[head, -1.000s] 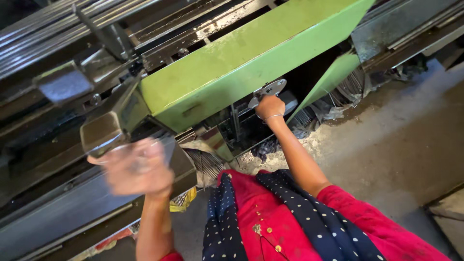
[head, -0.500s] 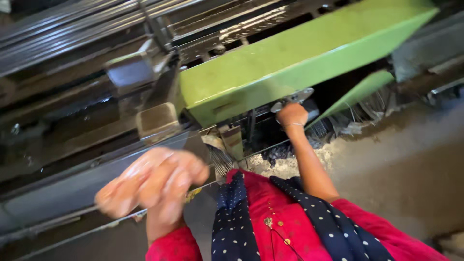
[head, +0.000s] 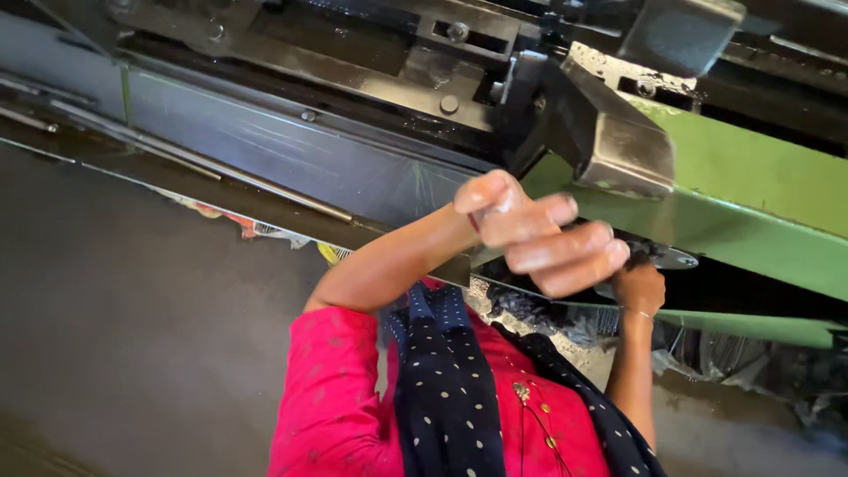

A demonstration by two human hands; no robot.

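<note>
My left hand (head: 541,234) is raised in front of the machine with its fingers curled together; nothing shows inside them. It hovers just below a grey metal block (head: 618,141) bolted to the green machine beam (head: 760,199). Lower and further right, my right hand (head: 638,287) reaches up under the green beam and grips a round metal disc (head: 667,258), of which only the rim shows. My red top and dotted dark scarf (head: 446,389) fill the bottom middle.
A long grey steel panel (head: 291,155) with thin rods (head: 185,159) runs diagonally across the upper left. Dark bolted machine parts (head: 442,53) sit above it. Grey floor (head: 124,327) lies to the left. Fluff and threads (head: 530,314) hang beneath the beam.
My left hand has risen and moved right, closing from spread fingers into a curl near the grey block. The view has swung left and closer. My right hand stays on the disc.
</note>
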